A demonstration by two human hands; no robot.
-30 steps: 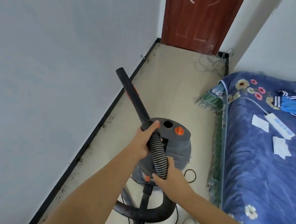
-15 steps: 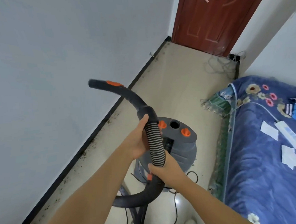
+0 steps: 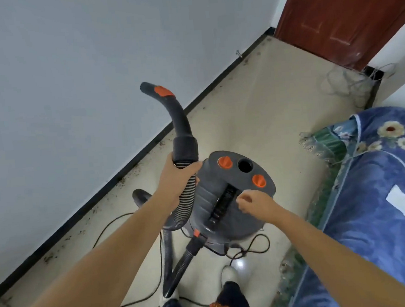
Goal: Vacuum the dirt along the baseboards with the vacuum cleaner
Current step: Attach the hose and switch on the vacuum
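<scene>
A grey canister vacuum cleaner (image 3: 238, 198) with two orange knobs stands on the floor in front of me. My left hand (image 3: 176, 176) grips its ribbed hose (image 3: 187, 197) just below the curved black handle tube (image 3: 177, 116), which points up and left towards the wall. My right hand (image 3: 253, 202) hovers over the canister's top beside the carry-handle slot, fingers loosely curled, holding nothing. A black baseboard (image 3: 126, 168) runs along the grey wall, with dark dirt specks (image 3: 162, 143) scattered beside it on the beige floor.
A bed with a blue floral cover (image 3: 372, 201) fills the right side. A brown door (image 3: 345, 16) closes the far end, with tangled wires (image 3: 345, 85) near it. The power cord (image 3: 110, 224) loops over the floor. My feet (image 3: 231, 278) stand just behind the canister.
My right hand has let go of the hose and moved right over the canister top. The handle tube has swung up. The view has tilted down and left.
</scene>
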